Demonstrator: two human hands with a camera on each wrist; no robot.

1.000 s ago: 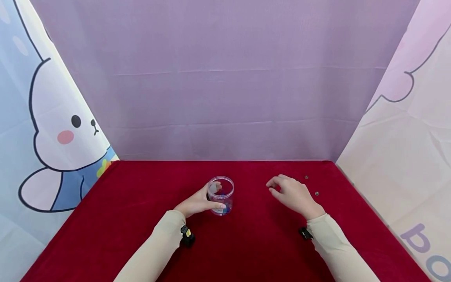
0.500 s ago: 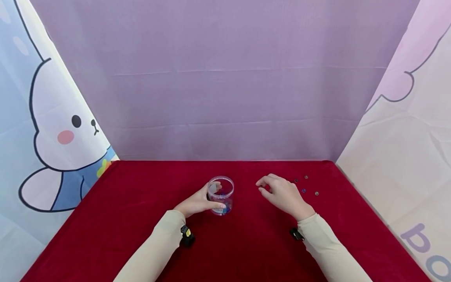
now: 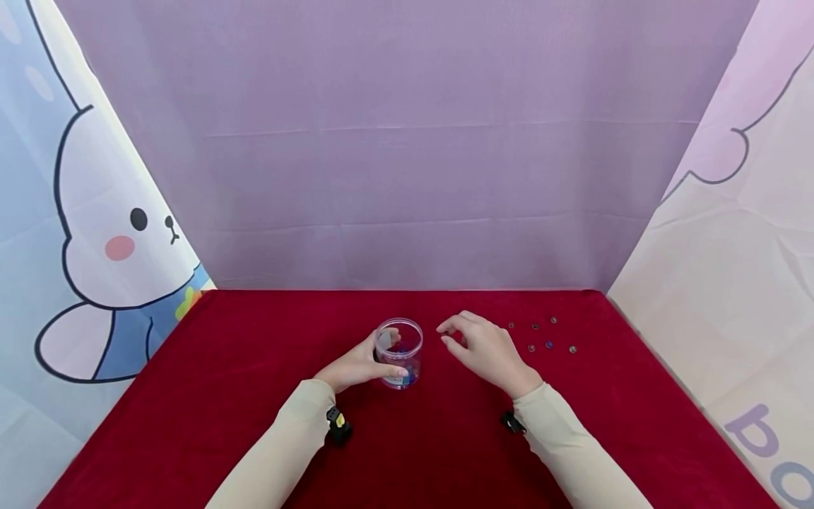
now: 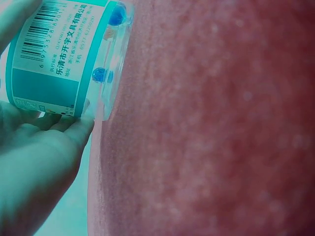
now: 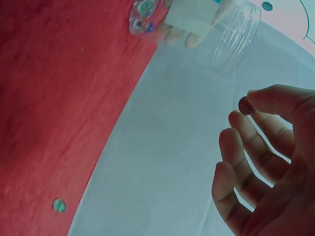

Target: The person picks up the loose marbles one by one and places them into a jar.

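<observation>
My left hand [image 3: 359, 364] grips a clear plastic jar [image 3: 410, 360] around its side, with the thumb in front. The jar stands upright on the red cloth, its mouth uncovered. A printed label [image 4: 49, 44] wraps its wall, and a few glass marbles [image 5: 145, 9] lie at its bottom. To the right of the jar, my right hand [image 3: 490, 353] is raised above the cloth. Between thumb and forefinger it pinches a small dark marble [image 5: 245, 105], best seen in the right wrist view; the other fingers are loosely bent.
Several small marbles [image 3: 550, 345] lie scattered on the red cloth [image 3: 254, 332] beyond my right hand. A plain purple curtain [image 3: 407, 155] hangs behind the table, with printed cloths [image 3: 731, 283] at both sides.
My right hand has moved left toward the jar, uncovering more marbles on the cloth behind it. My left hand and the jar have stayed in place.
</observation>
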